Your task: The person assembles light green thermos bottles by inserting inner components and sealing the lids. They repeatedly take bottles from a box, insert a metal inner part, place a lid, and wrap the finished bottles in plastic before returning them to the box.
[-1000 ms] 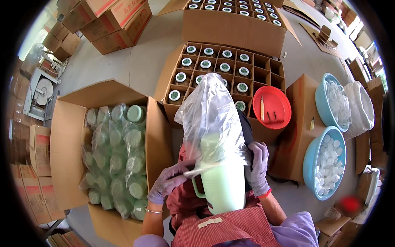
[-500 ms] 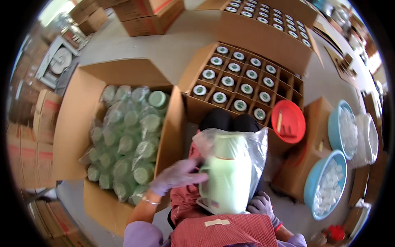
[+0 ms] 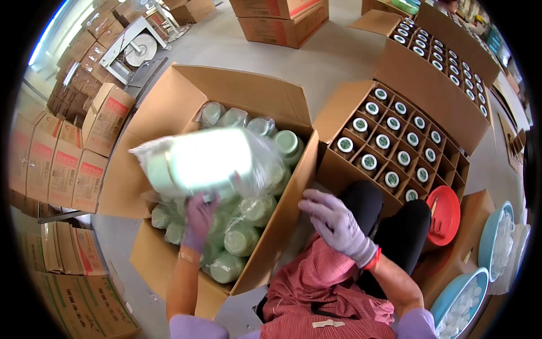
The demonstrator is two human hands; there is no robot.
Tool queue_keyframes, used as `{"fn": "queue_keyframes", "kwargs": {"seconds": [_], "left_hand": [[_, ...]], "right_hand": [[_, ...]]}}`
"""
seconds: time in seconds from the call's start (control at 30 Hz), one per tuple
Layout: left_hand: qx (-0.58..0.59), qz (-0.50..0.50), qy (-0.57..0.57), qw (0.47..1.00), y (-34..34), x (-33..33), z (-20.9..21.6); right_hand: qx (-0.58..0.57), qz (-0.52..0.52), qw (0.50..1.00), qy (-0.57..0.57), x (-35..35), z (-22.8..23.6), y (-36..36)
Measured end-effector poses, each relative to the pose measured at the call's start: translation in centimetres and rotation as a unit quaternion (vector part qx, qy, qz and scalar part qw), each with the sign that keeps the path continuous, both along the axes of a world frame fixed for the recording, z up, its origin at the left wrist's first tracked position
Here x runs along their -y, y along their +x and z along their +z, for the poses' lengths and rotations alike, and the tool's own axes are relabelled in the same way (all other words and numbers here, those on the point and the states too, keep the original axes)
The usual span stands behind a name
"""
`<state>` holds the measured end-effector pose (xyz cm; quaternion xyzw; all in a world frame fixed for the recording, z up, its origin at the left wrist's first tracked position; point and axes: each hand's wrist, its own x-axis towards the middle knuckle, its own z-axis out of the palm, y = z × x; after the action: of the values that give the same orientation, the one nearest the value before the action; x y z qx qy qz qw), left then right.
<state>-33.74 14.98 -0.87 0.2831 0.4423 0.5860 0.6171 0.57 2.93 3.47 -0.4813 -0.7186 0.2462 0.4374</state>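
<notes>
My left hand, gloved in light purple, grips a pale green thermos jug wrapped in a clear plastic bag. The jug lies tilted on its side above an open carton on the left, its surface bright and blurred. Beneath it, several bagged green jugs fill the carton. Held over my lap, my gloved right hand has its fingers stretched out with nothing in them. It is nearest to the carton's right side.
A divided carton holding several white-lidded items stands ahead right, beside a red bowl. Blue basins with clear plastic pieces sit at far right. Stacked cartons line the left; a white-framed machine stands behind.
The bagged jug has gone from my lap up and left over the carton, carried by my left hand. My right hand has risen away from beside it. The view has swung left.
</notes>
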Motion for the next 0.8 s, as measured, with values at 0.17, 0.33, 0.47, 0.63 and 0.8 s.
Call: {"fn": "queue_keyframes", "kwargs": {"seconds": [0.17, 0.33, 0.47, 0.63, 0.8], "left_hand": [[-0.095, 0.140, 0.119, 0.978, -8.3, -15.4, -6.7], [-0.253, 0.184, -0.018, 0.949, -11.6, -21.1, -15.4], [-0.437, 0.095, -0.030, 0.894, -15.7, -23.3, -17.6], [-0.459, 0.047, 0.046, 0.886, -6.1, -20.9, -14.4], [-0.559, -0.243, 0.309, 0.730, 13.2, -14.0, -6.6]], "right_hand": [[0.260, -0.028, 0.964, 0.059, -2.9, 0.2, 1.6], [0.326, -0.111, 0.938, 0.041, -0.3, -1.4, 5.1], [0.274, -0.139, 0.951, 0.041, -1.2, -2.5, 5.2], [0.256, -0.149, 0.954, 0.054, -1.7, -3.4, 5.3], [0.231, -0.131, 0.962, 0.064, -2.2, -3.3, 4.8]]}}
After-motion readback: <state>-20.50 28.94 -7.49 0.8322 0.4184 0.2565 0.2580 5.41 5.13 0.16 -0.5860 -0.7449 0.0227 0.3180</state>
